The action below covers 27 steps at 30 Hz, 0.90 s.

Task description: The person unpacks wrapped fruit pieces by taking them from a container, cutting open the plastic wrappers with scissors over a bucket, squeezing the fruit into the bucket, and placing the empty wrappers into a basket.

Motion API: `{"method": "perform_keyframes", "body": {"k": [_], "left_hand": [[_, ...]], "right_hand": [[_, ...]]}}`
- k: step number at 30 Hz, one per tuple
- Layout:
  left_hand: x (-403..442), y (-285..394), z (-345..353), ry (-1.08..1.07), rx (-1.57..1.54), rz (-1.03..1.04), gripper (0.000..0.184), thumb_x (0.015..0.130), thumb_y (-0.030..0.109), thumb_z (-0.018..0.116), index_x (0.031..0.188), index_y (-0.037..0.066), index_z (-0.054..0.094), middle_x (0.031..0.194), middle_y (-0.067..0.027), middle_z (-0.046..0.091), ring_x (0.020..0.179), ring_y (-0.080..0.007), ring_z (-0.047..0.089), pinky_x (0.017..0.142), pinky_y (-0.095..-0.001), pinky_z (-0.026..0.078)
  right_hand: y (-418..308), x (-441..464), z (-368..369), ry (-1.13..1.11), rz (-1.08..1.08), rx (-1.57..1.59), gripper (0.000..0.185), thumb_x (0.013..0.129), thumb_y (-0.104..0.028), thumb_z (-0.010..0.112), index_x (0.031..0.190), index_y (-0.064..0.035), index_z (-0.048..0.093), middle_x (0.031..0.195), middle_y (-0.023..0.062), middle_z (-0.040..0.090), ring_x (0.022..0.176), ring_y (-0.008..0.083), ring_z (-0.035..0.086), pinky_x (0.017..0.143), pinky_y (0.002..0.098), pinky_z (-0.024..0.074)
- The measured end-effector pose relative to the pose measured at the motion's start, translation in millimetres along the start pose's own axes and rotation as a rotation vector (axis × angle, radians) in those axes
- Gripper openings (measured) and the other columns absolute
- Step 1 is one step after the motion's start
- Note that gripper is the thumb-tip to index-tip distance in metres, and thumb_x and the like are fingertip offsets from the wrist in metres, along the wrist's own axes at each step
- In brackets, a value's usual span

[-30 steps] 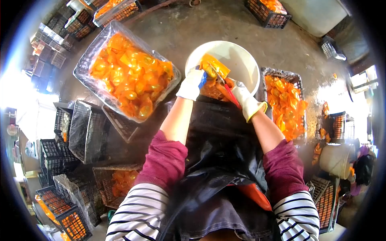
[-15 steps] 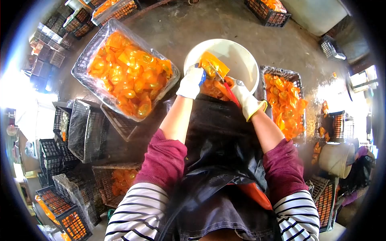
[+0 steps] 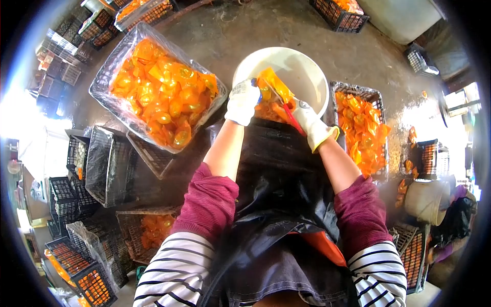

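My left hand [image 3: 244,102], in a white glove with blue on it, is closed on a flat, glossy orange-yellow piece [image 3: 273,82] over a white bucket [image 3: 318,77]. In my right hand [image 3: 307,122], gloved in white with a yellow cuff, is a pair of red-handled scissors [image 3: 293,121]. The thin metal blades point up and left and lie against the piece. Below my hands, more orange pieces [image 3: 271,111] lie in the bucket, partly hidden. My fingers are partly covered by the gloves and the piece.
A plastic-lined crate [image 3: 110,66] heaped with glossy orange pieces stands left of the bucket. Another filled crate [image 3: 381,102] is on the right. Stacked black crates [image 3: 110,163] stand at left. A pale bucket [image 3: 425,202] lies at right, near a person in dark clothing [image 3: 455,220].
The orange-yellow piece has tilted in my left hand and its right end hangs lower. My left hand has turned slightly. The scissors stay in my right hand.
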<state>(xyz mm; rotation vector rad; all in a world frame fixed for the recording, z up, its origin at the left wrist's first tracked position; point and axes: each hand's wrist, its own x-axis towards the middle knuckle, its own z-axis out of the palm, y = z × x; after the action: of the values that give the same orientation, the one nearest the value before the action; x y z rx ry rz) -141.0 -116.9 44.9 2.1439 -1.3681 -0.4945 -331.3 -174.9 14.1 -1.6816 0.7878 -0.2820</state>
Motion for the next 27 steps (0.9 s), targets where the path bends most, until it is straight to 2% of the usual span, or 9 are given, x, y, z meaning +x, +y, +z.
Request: {"method": "perform_keyframes", "body": {"k": [3, 6, 8, 10, 13, 14, 16, 19, 27], "left_hand": [[-3, -2, 8, 0.072, -0.023, 0.013, 0.028, 0.085, 0.019, 0.048, 0.099, 0.002, 0.065, 0.092, -0.0201, 0.067, 0.087, -0.0353, 0.065, 0.079, -0.0429, 0.05], [2, 7, 3, 0.03, -0.739, -0.228, 0.029, 0.085, 0.016, 0.052, 0.104, -0.001, 0.064, 0.089, -0.0147, 0.068, 0.083, -0.0268, 0.065, 0.077, -0.0376, 0.051], [37, -45, 37, 0.026, -0.922, 0.137, 0.037, 0.09, 0.016, 0.055, 0.123, 0.001, 0.059, 0.103, -0.0101, 0.065, 0.092, -0.0179, 0.062, 0.079, -0.0266, 0.048], [48, -49, 63, -0.11, -1.321, 0.065, 0.036, 0.095, 0.016, 0.052, 0.128, 0.003, 0.056, 0.111, -0.0078, 0.063, 0.098, -0.0159, 0.06, 0.082, -0.0258, 0.048], [5, 22, 10, -0.196, -1.363, -0.215, 0.037, 0.093, 0.014, 0.055, 0.129, 0.004, 0.054, 0.114, -0.0059, 0.062, 0.1, -0.0153, 0.06, 0.084, -0.0263, 0.049], [7, 18, 16, -0.163, -1.362, -0.129, 0.036, 0.093, 0.014, 0.056, 0.127, 0.004, 0.055, 0.113, -0.0057, 0.063, 0.099, -0.0149, 0.06, 0.083, -0.0261, 0.05], [16, 5, 33, -0.096, -1.357, 0.044, 0.035, 0.092, 0.014, 0.059, 0.125, 0.004, 0.057, 0.111, -0.0053, 0.063, 0.097, -0.0143, 0.061, 0.082, -0.0256, 0.05], [20, 4, 33, -0.007, -1.111, -0.029, 0.035, 0.088, 0.017, 0.068, 0.117, 0.0, 0.062, 0.106, -0.0085, 0.066, 0.094, -0.0163, 0.061, 0.082, -0.0255, 0.051], [28, -7, 43, 0.029, -1.091, 0.035, 0.028, 0.089, 0.008, 0.061, 0.116, 0.003, 0.061, 0.104, -0.0062, 0.065, 0.087, -0.0141, 0.063, 0.072, -0.0252, 0.052]], "right_hand": [[-2, 3, -4, 0.004, 0.052, -0.122, 0.038, 0.097, -0.021, 0.049, 0.127, 0.0025, 0.048, 0.118, 0.0133, 0.055, 0.105, 0.023, 0.054, 0.09, 0.033, 0.0472], [16, 10, 0, 0.166, 0.026, 0.293, 0.035, 0.089, -0.024, 0.066, 0.115, -0.0017, 0.061, 0.097, 0.0092, 0.065, 0.084, 0.0182, 0.06, 0.075, 0.0302, 0.0482], [-19, -4, -1, 0.175, 0.109, 0.182, 0.027, 0.097, -0.016, 0.053, 0.117, 0.0012, 0.059, 0.103, 0.0107, 0.066, 0.088, 0.0187, 0.064, 0.073, 0.0301, 0.0536], [-10, 0, -3, 0.184, 0.118, 0.419, 0.026, 0.098, -0.015, 0.051, 0.118, 0.0002, 0.059, 0.102, 0.0111, 0.066, 0.085, 0.0183, 0.065, 0.072, 0.0287, 0.0539], [-15, -3, -1, 0.183, 0.123, 0.624, 0.029, 0.092, -0.016, 0.061, 0.118, -0.0025, 0.06, 0.103, 0.0076, 0.064, 0.091, 0.0155, 0.059, 0.078, 0.0265, 0.0479], [-17, -5, 1, 0.182, 0.125, 0.668, 0.032, 0.089, -0.017, 0.065, 0.118, -0.0036, 0.06, 0.103, 0.0058, 0.063, 0.095, 0.0143, 0.056, 0.081, 0.0258, 0.0449], [-12, -4, 1, 0.203, 0.181, 0.799, 0.029, 0.095, -0.018, 0.056, 0.12, -0.0046, 0.06, 0.108, 0.0052, 0.062, 0.099, 0.0143, 0.055, 0.086, 0.0243, 0.0425], [-2, 0, -2, 0.205, 0.193, 0.675, 0.03, 0.098, -0.02, 0.048, 0.122, -0.0059, 0.059, 0.112, 0.0051, 0.061, 0.103, 0.0145, 0.054, 0.089, 0.0244, 0.0406], [3, 6, -5, 0.178, 0.254, 0.591, 0.035, 0.101, -0.025, 0.038, 0.124, -0.0069, 0.057, 0.118, 0.0054, 0.06, 0.11, 0.0163, 0.052, 0.091, 0.0256, 0.0407]]}}
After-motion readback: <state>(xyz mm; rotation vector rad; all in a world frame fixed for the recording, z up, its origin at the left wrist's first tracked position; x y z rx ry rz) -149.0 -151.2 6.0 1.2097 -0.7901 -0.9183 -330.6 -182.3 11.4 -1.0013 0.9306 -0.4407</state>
